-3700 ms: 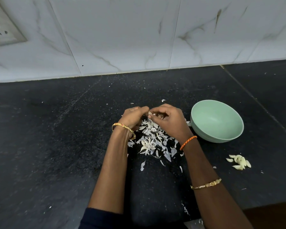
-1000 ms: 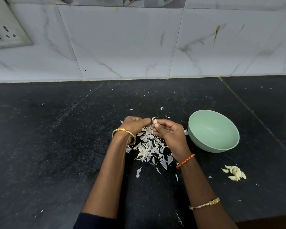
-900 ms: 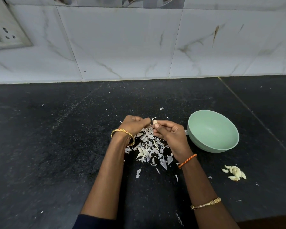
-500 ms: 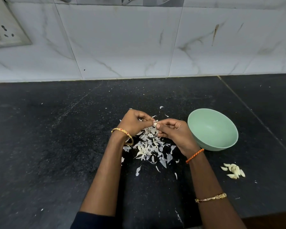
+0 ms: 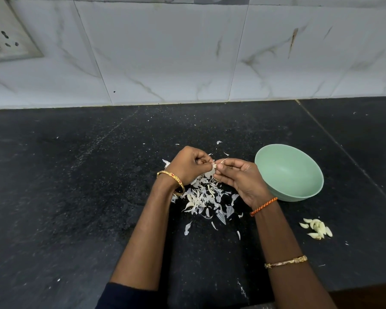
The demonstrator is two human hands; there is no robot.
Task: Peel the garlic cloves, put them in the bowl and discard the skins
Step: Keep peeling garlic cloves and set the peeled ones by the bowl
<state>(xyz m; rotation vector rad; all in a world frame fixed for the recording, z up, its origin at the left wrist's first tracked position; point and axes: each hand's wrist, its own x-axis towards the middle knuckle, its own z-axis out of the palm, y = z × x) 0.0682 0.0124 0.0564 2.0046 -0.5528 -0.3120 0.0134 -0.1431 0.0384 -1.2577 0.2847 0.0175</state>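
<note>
No readable text, label, brand, number or sign anywhere: none on the green bowl (image 5: 289, 172), none on the wall socket plate (image 5: 8, 39) far up-left of the bowl, none on the marble tiles (image 5: 165, 54) behind the bowl

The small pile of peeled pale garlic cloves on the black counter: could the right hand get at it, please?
Probably yes: the peeled garlic cloves lie uncovered on the counter just outside the right forearm, though the right hand is pinching a clove.
</note>
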